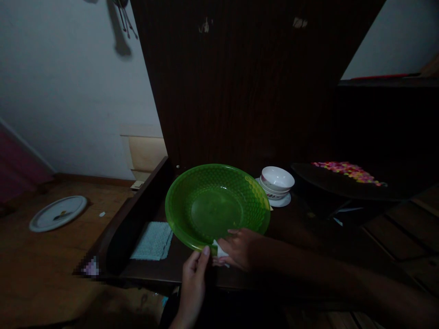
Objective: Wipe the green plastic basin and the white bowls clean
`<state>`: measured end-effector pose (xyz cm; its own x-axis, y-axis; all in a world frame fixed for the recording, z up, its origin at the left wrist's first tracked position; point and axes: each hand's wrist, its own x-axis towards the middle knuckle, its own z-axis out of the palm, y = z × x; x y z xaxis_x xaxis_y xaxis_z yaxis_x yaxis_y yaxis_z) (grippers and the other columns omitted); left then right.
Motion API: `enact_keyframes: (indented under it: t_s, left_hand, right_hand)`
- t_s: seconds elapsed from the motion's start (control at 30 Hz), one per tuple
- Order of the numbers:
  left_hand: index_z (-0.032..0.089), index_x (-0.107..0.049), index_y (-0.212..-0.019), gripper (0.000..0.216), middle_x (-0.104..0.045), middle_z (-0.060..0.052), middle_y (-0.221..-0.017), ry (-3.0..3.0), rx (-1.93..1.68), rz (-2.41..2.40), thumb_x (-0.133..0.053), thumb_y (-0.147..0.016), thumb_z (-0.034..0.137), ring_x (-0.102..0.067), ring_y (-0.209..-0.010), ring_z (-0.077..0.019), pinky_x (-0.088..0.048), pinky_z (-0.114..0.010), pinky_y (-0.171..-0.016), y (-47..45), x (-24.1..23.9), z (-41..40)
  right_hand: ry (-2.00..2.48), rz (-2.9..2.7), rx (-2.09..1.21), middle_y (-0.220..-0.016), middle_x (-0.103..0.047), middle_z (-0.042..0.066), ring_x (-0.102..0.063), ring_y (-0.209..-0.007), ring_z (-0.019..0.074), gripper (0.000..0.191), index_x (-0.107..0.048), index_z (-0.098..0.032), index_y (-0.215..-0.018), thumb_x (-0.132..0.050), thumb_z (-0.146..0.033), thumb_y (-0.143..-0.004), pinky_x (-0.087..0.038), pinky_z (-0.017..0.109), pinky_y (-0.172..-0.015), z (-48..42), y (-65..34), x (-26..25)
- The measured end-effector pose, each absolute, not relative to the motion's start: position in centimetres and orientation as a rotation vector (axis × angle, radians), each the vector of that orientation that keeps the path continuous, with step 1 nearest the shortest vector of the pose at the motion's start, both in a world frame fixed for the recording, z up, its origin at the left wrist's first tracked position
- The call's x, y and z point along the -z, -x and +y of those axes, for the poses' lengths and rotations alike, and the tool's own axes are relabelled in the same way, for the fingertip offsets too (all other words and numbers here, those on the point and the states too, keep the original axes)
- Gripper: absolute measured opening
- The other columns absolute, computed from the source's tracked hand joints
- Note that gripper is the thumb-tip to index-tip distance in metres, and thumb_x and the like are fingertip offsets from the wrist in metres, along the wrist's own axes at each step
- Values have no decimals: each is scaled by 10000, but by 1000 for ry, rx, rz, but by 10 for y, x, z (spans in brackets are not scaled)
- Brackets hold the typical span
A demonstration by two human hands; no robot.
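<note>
A large green plastic basin [216, 208] with a scale-like pattern and a yellow patch on its right side rests on the dark tabletop. My left hand [195, 269] pinches the basin's near rim between thumb and fingers. Just to its right, my right hand [240, 249] presses a small white cloth or tissue [221, 250] against the same rim. The cloth is folded over the edge and mostly covered by the fingers. Behind and right of the basin stand stacked white bowls [277, 178] on a white plate [284, 201].
A folded pale blue towel [153, 241] lies left of the basin, beside a raised dark wooden edge [137, 214]. Pink and yellow beads or petals [350, 172] lie on a dark surface at right. A white oval lid or tray [58, 214] is on the wooden floor.
</note>
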<state>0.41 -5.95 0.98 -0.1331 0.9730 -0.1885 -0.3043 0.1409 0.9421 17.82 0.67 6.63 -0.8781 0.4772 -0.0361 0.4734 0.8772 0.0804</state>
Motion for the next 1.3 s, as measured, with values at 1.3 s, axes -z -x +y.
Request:
enact_keyframes:
  t_s: [1.3]
  left_hand:
    - [128,-721,-701,305,-661,-24,-647,-636,-1320,1039,-854,-663,400,-573,-589,-115,-473,-209,-574,77,-46,3]
  right_hand:
    - [-609,3061,-158,-806,-722,46,-692,-719,190,314,-644,-146,-994,-577,-451,-969,-498,297,-623,26,-228,-82]
